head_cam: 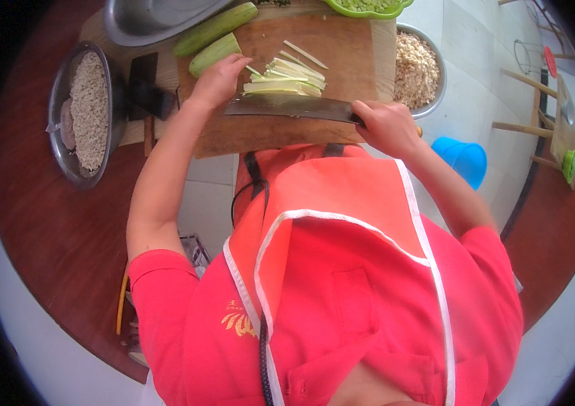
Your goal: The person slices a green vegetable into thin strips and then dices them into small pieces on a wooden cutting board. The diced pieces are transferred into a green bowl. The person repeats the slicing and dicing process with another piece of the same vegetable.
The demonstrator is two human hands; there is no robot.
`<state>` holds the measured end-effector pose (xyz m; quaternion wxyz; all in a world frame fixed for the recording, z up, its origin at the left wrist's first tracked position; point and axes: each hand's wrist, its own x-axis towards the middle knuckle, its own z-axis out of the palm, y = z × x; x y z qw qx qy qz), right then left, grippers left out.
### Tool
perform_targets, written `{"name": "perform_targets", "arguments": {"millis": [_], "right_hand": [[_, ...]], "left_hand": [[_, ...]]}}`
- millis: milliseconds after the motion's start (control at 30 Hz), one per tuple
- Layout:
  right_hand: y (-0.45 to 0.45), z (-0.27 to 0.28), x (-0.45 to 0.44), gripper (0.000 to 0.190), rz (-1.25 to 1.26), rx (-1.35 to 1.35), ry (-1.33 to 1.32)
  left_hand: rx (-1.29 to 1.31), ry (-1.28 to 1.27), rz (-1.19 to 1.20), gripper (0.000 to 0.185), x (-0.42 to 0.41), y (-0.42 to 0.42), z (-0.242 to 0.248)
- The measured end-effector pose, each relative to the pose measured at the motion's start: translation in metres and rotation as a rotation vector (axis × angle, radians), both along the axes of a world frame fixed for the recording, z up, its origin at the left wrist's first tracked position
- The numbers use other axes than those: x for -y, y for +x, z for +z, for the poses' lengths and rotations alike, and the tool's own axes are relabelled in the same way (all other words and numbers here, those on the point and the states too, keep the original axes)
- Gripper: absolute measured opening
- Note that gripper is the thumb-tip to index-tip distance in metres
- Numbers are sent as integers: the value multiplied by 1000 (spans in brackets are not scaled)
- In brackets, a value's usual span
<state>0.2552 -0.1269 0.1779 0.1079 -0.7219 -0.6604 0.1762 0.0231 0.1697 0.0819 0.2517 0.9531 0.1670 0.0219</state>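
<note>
My right hand (388, 124) grips the handle end of a broad-bladed cleaver (292, 108). Its blade lies across the wooden cutting board (277, 134), along the near side of a pile of pale green vegetable strips (290, 78). With finger and thumb together, my left hand (219, 78) pinches the end of a thin strip (253, 70) left of the pile. Just beyond that hand rests a cut piece of green gourd (216, 53), its cut end facing the strips. A longer gourd (216, 28) lies behind it.
Left stands a metal basin of chopped pale food (89, 111), near a dark object (153, 96). Another metal bowl (419, 71) is at right. Beyond the board are a green basket (368, 10) and a metal tray (160, 20). A blue bucket (462, 160) sits lower right, near a wooden stool (564, 127).
</note>
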Motion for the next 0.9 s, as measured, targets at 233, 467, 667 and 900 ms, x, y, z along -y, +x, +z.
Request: {"name": "perform_targets", "arguments": {"millis": [233,467,667,900], "right_hand": [[10,-19,43,13,-278,-56,7],[11,-33,52,15,-536,-142,-77],[18,-43,47,18,-594,-190,-70],[26,-52,37,20,-613,-221,-79]], "left_hand": [[-94,287,-66,24,1,11,-26],[-124,344,-133,7,-11,16,-35],[-159,356,-94,6,-9,21,-30],[-155,237,-191,17,-13,25,-32]]}}
